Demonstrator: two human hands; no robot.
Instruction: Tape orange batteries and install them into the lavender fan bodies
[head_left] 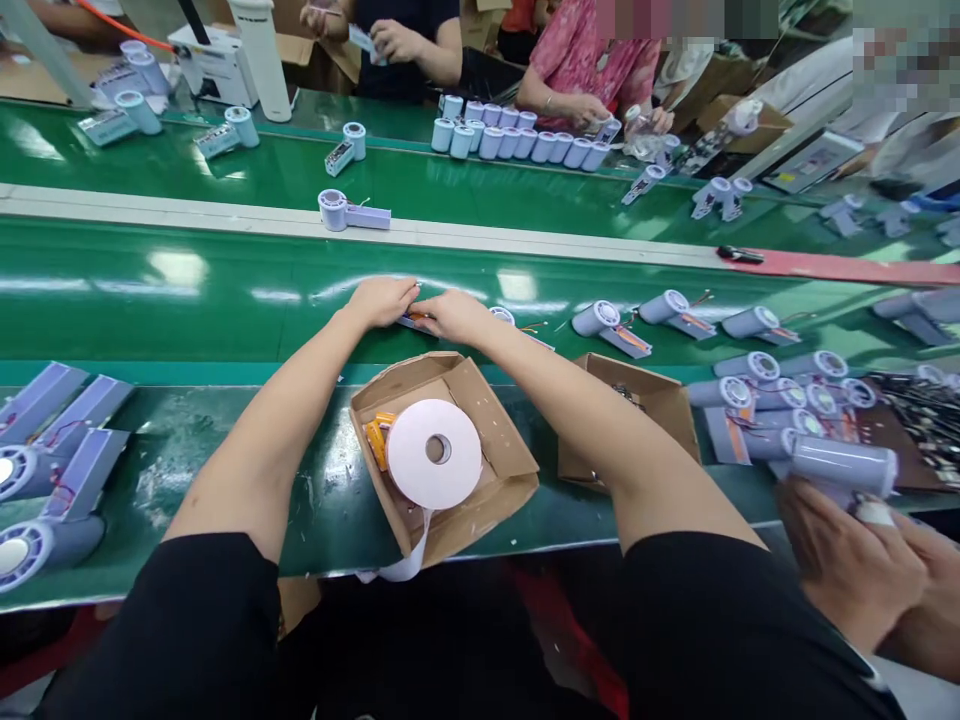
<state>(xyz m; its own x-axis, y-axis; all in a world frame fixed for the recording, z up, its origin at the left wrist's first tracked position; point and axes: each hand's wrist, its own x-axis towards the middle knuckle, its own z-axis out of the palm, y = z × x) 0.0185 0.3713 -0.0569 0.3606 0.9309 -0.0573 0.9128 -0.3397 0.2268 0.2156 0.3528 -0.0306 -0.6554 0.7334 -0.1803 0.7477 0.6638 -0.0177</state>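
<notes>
Both my arms reach forward over the green belt. My left hand (384, 299) and my right hand (456, 315) meet there, fingers curled together on a small lilac fan part (416, 321) with an orange piece showing between them. The part's round head (502, 315) peeks out past my right hand. Below my hands stands an open cardboard box (504, 455) that holds a white tape roll (433, 453) and orange cells (379, 437).
A second cardboard box (660, 400) stands to the right. Lilac fan units (607, 322) lie along the belt, with piles at the left (52, 440) and right (780, 400). Another person's hands (855, 565) hold a unit at lower right. People work across the far belt.
</notes>
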